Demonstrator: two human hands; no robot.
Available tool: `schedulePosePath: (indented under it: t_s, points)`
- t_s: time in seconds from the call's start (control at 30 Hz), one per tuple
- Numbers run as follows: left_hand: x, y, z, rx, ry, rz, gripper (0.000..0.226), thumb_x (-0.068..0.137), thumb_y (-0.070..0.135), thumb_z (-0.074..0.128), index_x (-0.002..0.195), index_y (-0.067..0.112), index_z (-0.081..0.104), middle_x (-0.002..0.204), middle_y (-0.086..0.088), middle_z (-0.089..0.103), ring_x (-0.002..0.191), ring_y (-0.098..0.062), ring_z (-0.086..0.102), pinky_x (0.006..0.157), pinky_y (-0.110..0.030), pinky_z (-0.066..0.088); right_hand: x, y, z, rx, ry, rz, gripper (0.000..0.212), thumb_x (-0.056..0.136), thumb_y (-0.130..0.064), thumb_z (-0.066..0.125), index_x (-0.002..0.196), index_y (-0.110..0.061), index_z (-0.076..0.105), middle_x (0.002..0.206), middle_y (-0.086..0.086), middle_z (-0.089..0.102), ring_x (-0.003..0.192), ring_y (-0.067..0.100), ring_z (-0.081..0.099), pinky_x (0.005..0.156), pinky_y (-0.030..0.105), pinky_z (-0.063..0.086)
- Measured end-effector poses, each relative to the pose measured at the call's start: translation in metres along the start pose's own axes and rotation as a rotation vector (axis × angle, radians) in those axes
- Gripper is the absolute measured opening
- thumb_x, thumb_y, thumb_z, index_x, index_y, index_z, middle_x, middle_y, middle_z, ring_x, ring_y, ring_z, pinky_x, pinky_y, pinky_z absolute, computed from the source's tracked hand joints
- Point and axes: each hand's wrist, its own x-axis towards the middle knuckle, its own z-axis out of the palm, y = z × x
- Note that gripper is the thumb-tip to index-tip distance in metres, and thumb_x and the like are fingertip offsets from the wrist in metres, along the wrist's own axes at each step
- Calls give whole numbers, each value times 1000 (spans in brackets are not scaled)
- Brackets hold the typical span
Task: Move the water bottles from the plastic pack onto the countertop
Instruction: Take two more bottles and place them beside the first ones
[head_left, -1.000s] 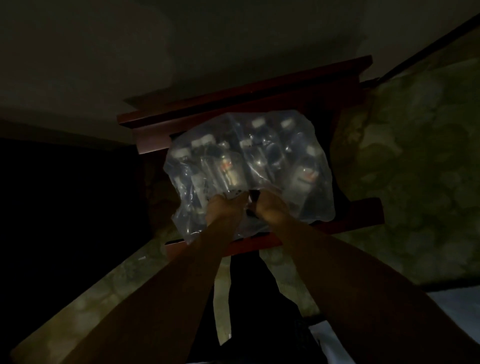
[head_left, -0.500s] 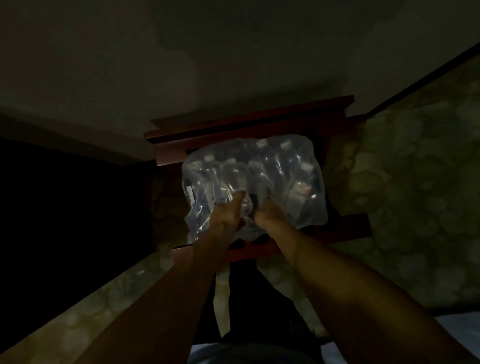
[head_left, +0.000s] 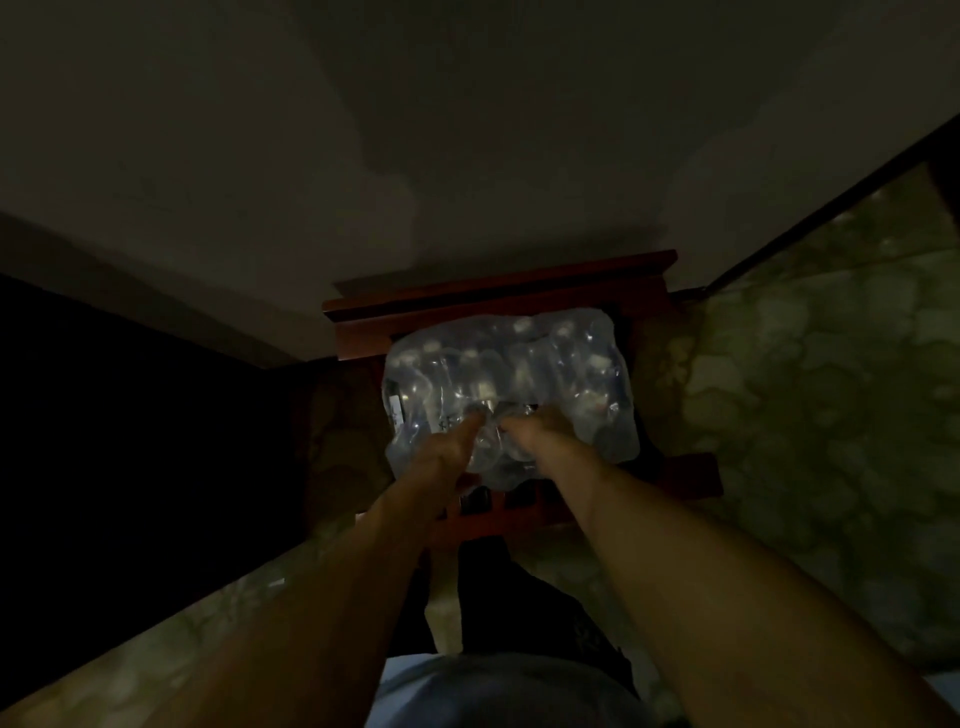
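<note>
A clear plastic pack (head_left: 571, 374) of several water bottles with white caps rests on a dark red wooden stand (head_left: 498, 306). The scene is very dim. My left hand (head_left: 447, 452) and my right hand (head_left: 540, 434) are both at the near side of the pack, side by side, fingers pinching the wrap. The fingertips are buried in the crinkled film, so I cannot make out whether a bottle is held beneath it.
A mottled greenish stone surface (head_left: 810, 395) lies to the right of the stand and another strip of it (head_left: 156, 644) runs along the lower left. A plain pale wall (head_left: 415, 130) rises behind. Deep shadow fills the left side.
The pack and stand have shifted lower in view as my head tilted. My hands have stayed on the wrap's near side, and the film there looks more bunched.
</note>
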Motion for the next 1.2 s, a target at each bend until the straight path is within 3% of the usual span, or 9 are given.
schedulePosePath:
  t_s: [0.2,0.27,0.37,0.5,0.67,0.9,1.03,1.13,1.2]
  points:
    - [-17,2,0,-7,-80,36,59,92,55,50,126,7,55,123,-20,62,112,-34,61,100,-46,49,-29,-3,-10,-150,76,-45,67,84,-53,57,130,-5,48,119,12,62,101,29,62,91,40,54]
    - [-24,2,0,4,-122,15,59,93,55,48,126,7,56,120,-18,65,104,-30,64,91,-39,52,-40,-5,-11,-149,58,-23,72,84,-58,54,134,-8,43,119,11,62,100,29,62,90,43,54]
    - [-42,6,-7,7,-203,12,55,94,54,46,121,7,59,100,-13,65,71,-21,59,55,-25,45,-61,-9,-12,-211,49,-35,72,80,-68,51,123,-11,57,114,12,64,97,31,64,88,44,56]
    - [-65,6,-24,-45,-301,63,43,95,47,49,108,7,60,103,-15,61,70,-20,54,59,-27,39,-91,-17,-11,-253,87,-50,59,77,-68,52,99,-14,62,99,11,65,88,32,65,79,41,58]
    - [-85,-2,-51,-5,-372,129,45,88,50,58,106,9,62,82,-10,61,61,-17,53,52,-25,41,-124,-18,-7,-43,93,-25,33,78,-57,60,75,-25,52,84,2,56,75,26,64,72,36,56]
    - [-124,4,-97,-83,-458,300,40,82,48,70,95,10,69,75,-6,70,57,-13,62,46,-20,47,-181,-24,-22,99,121,-116,43,76,-63,59,96,-25,57,100,3,66,73,18,66,52,23,50]
    - [-158,14,-104,-192,-479,369,50,81,36,75,118,4,64,103,-13,70,90,-22,67,82,-30,54,-220,-40,-20,168,120,-245,35,79,-49,59,102,-22,60,98,6,68,60,18,71,50,25,55]
    - [-178,24,-113,-274,-507,458,44,81,28,74,115,1,66,101,-15,70,81,-20,69,69,-27,57,-241,-52,-17,276,95,-365,46,82,-41,59,121,-18,55,113,8,65,63,22,72,55,29,59]
    - [-191,30,-124,-296,-487,546,42,82,22,73,115,-4,65,101,-17,70,80,-23,70,71,-31,58,-254,-61,-16,359,78,-471,47,84,-37,60,124,-15,53,106,9,68,64,23,72,58,31,59]
